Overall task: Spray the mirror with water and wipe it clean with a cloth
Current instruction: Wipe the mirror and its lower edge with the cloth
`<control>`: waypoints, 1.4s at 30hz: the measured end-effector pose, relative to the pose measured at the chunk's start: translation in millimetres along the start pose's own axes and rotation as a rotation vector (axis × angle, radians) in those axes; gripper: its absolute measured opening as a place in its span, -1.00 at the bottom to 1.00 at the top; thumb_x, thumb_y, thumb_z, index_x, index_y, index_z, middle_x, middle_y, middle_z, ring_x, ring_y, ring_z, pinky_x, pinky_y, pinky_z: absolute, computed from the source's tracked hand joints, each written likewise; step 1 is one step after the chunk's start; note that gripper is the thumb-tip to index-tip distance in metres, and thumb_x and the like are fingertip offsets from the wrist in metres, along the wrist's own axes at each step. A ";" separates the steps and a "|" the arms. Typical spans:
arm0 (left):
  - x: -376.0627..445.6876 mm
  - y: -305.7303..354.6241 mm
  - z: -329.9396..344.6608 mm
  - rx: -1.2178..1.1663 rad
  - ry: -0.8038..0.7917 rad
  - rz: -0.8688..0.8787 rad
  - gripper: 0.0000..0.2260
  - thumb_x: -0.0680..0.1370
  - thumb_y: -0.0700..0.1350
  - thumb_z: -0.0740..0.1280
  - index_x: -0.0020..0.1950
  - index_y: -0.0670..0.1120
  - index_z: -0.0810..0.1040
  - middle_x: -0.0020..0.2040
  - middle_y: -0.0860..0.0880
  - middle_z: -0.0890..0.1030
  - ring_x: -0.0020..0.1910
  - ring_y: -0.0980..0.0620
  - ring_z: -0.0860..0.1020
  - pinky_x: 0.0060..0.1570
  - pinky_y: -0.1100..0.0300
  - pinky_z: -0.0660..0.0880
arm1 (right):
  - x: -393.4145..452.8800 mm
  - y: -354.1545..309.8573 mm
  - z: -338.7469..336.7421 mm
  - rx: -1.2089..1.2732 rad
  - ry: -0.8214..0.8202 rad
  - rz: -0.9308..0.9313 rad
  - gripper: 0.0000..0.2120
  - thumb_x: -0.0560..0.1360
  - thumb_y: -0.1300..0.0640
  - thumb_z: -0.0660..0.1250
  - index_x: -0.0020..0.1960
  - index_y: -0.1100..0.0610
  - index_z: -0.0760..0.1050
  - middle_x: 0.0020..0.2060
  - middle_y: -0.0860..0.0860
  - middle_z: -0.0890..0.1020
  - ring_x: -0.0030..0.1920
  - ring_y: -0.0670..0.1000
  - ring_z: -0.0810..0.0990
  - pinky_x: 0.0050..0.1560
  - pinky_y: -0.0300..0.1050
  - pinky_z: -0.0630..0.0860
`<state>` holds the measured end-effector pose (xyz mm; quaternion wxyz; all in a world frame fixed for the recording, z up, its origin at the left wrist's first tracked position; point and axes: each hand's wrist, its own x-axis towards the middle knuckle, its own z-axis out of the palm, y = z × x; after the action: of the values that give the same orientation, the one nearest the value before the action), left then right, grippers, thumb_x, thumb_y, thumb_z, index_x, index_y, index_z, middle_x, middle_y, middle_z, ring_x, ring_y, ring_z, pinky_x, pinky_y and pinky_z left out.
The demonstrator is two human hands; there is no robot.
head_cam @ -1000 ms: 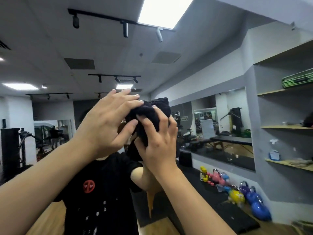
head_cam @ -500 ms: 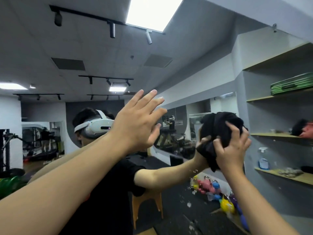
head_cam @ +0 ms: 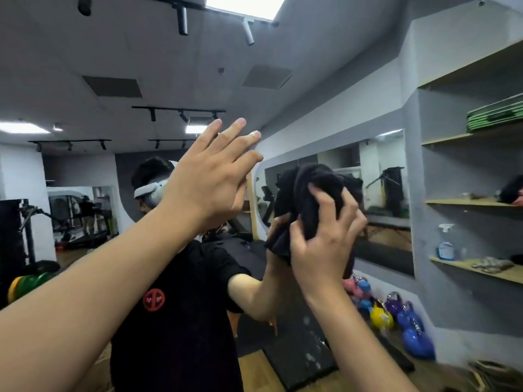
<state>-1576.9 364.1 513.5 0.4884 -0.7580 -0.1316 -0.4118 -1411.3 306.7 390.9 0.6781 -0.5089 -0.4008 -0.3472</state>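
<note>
A large wall mirror [head_cam: 99,66] fills most of the view and reflects the room and a person in a black shirt. My right hand [head_cam: 325,244] grips a bunched black cloth [head_cam: 305,199] and presses it against the glass right of centre. My left hand [head_cam: 209,182] is raised with fingers straight, its palm flat toward the mirror, left of the cloth. Small water droplets [head_cam: 311,346] show on the glass below the cloth. A spray bottle [head_cam: 445,241] stands on a shelf at the right.
Wooden shelves [head_cam: 475,270] are set into the grey wall on the right, holding folded green mats [head_cam: 495,114] and small items. Coloured kettlebells [head_cam: 396,315] sit on the floor below. Gym machines appear reflected at the left.
Both hands held the cloth together a second ago. My right hand has carried the cloth to the right across the glass, while my left hand let go and now lies flat.
</note>
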 end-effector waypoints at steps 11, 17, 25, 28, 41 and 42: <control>-0.5 -2.5 0.0 -0.072 0.021 0.018 -0.57 0.51 -0.08 0.11 0.25 -0.14 0.63 0.45 -0.14 0.52 0.54 -0.21 0.36 0.55 -0.22 0.19 | -77.7 -27.5 14.6 -0.003 -0.118 -0.422 -0.58 0.46 0.03 0.38 0.30 -0.09 0.44 0.41 0.07 0.35 0.18 0.34 0.49 0.35 0.12 0.32; -1.0 -1.6 3.9 0.014 0.068 0.030 -0.66 0.53 -0.06 0.23 0.21 -0.16 0.63 0.39 -0.16 0.56 0.49 -0.26 0.41 0.51 -0.25 0.23 | -45.9 31.6 0.5 -0.059 -0.060 -0.484 -0.62 0.46 0.01 0.36 0.27 -0.06 0.43 0.38 0.08 0.35 0.20 0.30 0.47 0.29 0.19 0.38; 46.5 60.9 12.3 0.063 0.103 -0.056 -0.69 0.49 0.02 0.25 0.04 -0.18 0.58 -0.01 -0.18 0.54 0.06 -0.27 0.51 0.48 -0.22 0.26 | 18.9 138.1 -35.4 -0.066 -0.015 -0.253 -0.61 0.43 0.01 0.31 0.25 -0.03 0.43 0.29 0.12 0.37 0.22 0.27 0.37 0.27 0.17 0.38; 67.8 95.7 37.3 0.038 0.084 0.061 -0.72 0.47 0.01 0.29 0.05 -0.14 0.58 0.05 -0.16 0.56 0.16 -0.25 0.52 0.47 -0.20 0.29 | 48.7 188.4 -52.3 -0.069 -0.013 -0.151 -0.57 0.39 0.01 0.29 0.26 -0.04 0.43 0.28 0.13 0.36 0.21 0.27 0.36 0.29 0.11 0.34; 150.8 182.6 117.5 -0.032 -0.025 0.108 -0.66 0.53 0.01 0.23 0.19 -0.14 0.60 0.29 -0.17 0.57 0.45 -0.25 0.42 0.51 -0.21 0.25 | 171.6 381.5 -119.3 -0.177 0.103 0.259 -0.54 0.39 0.03 0.23 0.29 0.02 0.41 0.32 0.19 0.33 0.24 0.30 0.32 0.27 0.29 0.36; 150.7 183.2 119.2 -0.033 -0.026 0.100 -0.67 0.55 0.02 0.22 0.18 -0.14 0.59 0.29 -0.16 0.57 0.46 -0.25 0.42 0.51 -0.21 0.25 | 177.8 387.8 -120.6 -0.176 0.115 0.298 -0.55 0.39 0.03 0.23 0.28 -0.01 0.40 0.32 0.19 0.33 0.25 0.31 0.32 0.28 0.33 0.36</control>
<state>-1313.1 345.2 489.3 0.4938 -0.7769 -0.0932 -0.3793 -969.7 272.1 371.3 0.6965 -0.5994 -0.2498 -0.3052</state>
